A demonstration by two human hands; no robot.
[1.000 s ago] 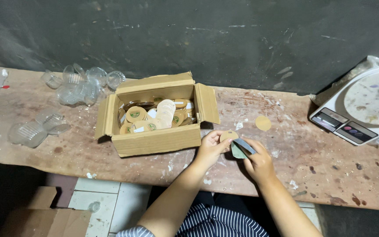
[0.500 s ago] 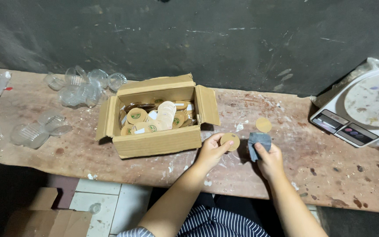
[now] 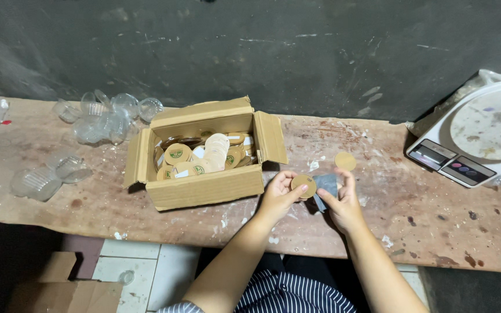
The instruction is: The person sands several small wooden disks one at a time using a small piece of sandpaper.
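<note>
My left hand [image 3: 278,194] pinches a round brown cardboard disc [image 3: 304,185] just right of an open cardboard box [image 3: 204,186]. My right hand [image 3: 341,202] holds a small grey-blue piece [image 3: 325,185] against the disc's right side. Both hands hover over the worn wooden table [image 3: 117,203]. The box holds several round discs, some brown, some with green and white faces. A second loose brown disc [image 3: 345,160] lies on the table just beyond my right hand.
A white kitchen scale [image 3: 475,139] stands at the right end of the table. Clear plastic cups and lids [image 3: 102,116] lie piled at the back left, more [image 3: 47,177] near the front left. Flattened cardboard [image 3: 59,284] lies on the tiled floor below.
The hands rose slightly and came back together: the right hand, which had drawn the grey-blue piece away from the disc, now holds it against the disc's right edge.
</note>
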